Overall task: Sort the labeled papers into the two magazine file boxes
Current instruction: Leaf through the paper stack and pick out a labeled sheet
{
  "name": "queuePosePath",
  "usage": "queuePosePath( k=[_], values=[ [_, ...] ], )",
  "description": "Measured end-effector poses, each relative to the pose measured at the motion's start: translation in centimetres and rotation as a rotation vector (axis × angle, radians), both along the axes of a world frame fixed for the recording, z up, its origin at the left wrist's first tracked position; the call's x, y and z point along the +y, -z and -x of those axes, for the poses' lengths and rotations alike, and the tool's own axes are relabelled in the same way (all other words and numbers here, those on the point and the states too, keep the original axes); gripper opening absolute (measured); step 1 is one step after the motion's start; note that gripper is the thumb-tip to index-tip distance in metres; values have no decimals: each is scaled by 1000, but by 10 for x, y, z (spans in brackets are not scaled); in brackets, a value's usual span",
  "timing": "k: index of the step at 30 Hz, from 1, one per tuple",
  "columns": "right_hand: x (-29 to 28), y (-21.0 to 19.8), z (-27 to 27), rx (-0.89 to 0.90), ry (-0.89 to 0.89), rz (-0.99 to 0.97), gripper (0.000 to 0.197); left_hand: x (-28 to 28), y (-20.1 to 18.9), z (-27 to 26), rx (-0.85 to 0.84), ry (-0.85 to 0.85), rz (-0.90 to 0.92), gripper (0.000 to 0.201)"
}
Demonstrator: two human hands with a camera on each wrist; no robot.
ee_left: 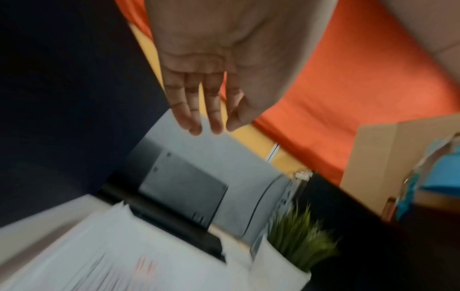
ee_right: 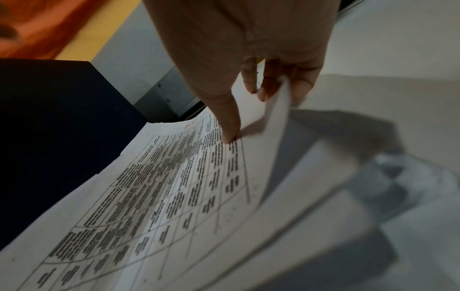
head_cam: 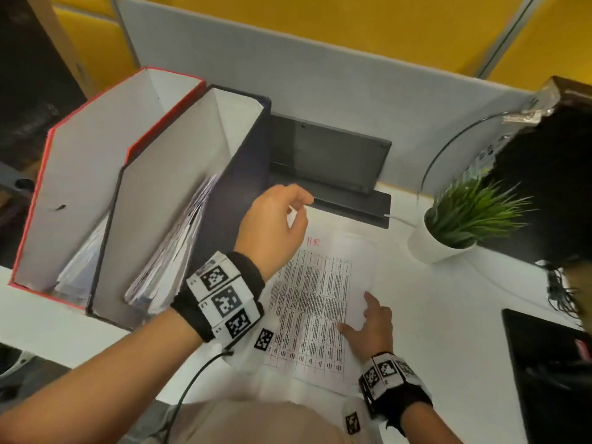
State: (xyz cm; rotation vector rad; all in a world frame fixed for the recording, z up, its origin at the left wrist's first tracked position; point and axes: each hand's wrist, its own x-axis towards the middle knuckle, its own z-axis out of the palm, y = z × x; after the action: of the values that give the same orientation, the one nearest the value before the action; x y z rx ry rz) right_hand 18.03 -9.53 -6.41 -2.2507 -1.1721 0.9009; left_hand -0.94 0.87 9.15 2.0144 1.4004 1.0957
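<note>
A stack of printed papers (head_cam: 315, 302) lies on the white desk (head_cam: 448, 331); its top sheet (ee_right: 149, 196) carries a table and a red "HR" label (head_cam: 313, 242). My right hand (head_cam: 370, 320) pinches that sheet's right edge, thumb (ee_right: 230, 126) on the print and fingers under the lifted edge. My left hand (head_cam: 278, 225) hovers over the far end of the stack beside the navy file box (head_cam: 246, 174), fingers (ee_left: 194, 118) straight and holding nothing. The red file box (head_cam: 64, 174) stands left of the navy one. Both boxes hold papers.
A black stand (head_cam: 333, 168) sits behind the papers against the grey partition (head_cam: 320, 75). A potted green plant (head_cam: 461, 219) stands at the right, with a black device (head_cam: 551, 363) nearer the front edge. A black cable (head_cam: 192, 386) hangs from my left wrist.
</note>
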Motion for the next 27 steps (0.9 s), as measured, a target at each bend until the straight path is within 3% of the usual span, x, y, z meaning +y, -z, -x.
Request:
queuePosePath(
  k=[4,7,11,14,17,23,27],
  values=[
    [-1,-5,-1,-8,-42,9,82,9,71,-3,478,-26,488,41],
    [-2,-7,-3,-20,-64,47,76,11,99,1,600,-81,665,37],
    [-2,-8,-3,-20,-55,71,76,17,111,6,397,-241,652,37],
    [-2,-8,-3,-24,-55,79,76,21,111,9,321,-259,681,27],
    [-1,-9,-2,-24,-63,90,76,19,113,7,267,-258,656,28],
    [4,-12,1,-108,-103,86,72,18,121,8,377,-194,507,39],
    [10,-11,2,-28,-130,46,72,11,121,6,474,-149,376,32]
  ],
)
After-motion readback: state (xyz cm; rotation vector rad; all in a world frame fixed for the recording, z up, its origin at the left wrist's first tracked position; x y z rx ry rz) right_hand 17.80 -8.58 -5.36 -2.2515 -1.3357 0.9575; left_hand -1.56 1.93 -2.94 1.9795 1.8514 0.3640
